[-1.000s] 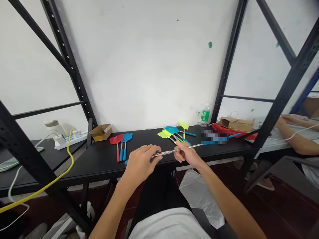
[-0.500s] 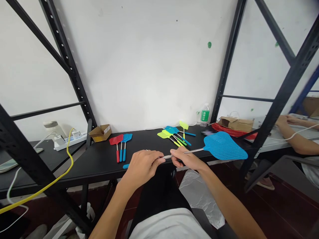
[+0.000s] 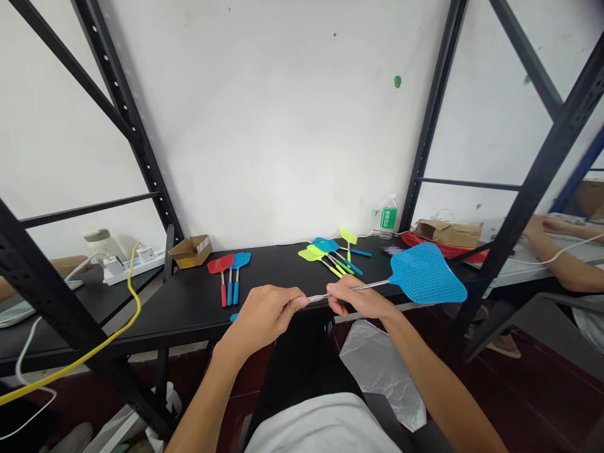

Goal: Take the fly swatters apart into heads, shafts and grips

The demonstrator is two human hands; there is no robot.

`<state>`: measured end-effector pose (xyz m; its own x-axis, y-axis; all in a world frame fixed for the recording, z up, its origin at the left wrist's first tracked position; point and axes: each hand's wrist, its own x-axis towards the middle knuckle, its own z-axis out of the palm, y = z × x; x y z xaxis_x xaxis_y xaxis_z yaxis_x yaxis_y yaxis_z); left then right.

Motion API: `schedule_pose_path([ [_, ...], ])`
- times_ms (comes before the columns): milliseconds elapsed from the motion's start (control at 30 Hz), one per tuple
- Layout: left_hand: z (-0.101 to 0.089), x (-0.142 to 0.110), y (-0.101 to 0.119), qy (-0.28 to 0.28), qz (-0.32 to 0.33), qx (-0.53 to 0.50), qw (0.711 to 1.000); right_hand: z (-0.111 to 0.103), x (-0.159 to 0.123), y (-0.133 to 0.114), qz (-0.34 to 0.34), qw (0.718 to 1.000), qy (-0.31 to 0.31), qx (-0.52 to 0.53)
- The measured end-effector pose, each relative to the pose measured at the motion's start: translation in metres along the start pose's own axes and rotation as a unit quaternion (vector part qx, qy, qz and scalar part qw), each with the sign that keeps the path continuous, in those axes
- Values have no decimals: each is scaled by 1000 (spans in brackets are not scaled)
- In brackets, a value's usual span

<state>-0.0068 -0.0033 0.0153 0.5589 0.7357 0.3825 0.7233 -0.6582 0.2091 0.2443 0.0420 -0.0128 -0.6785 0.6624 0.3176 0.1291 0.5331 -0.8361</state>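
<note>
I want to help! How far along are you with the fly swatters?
Done: hard to tell; the red and blue swatters lie grouped on the black table. In hand: a blue fly swatter, its metal handle long, held by the left hand and right hand. Waiting: lime and blue swatters in a heap.

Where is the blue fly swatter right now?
In the head view, the blue fly swatter extends rightward from the right hand, its metal rod also held by the left hand.

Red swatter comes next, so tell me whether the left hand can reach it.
Probably yes. The left hand sits just in front of the red fly swatter on the black table, with nothing blocking the way, though it must first release the blue fly swatter.
</note>
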Motion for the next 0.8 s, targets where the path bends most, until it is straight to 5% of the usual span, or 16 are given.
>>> schedule_pose_path([
  [800,-15,-5,-6,-57,-20,-115,992,-6,-4,-7,-18,999,-30,-20],
])
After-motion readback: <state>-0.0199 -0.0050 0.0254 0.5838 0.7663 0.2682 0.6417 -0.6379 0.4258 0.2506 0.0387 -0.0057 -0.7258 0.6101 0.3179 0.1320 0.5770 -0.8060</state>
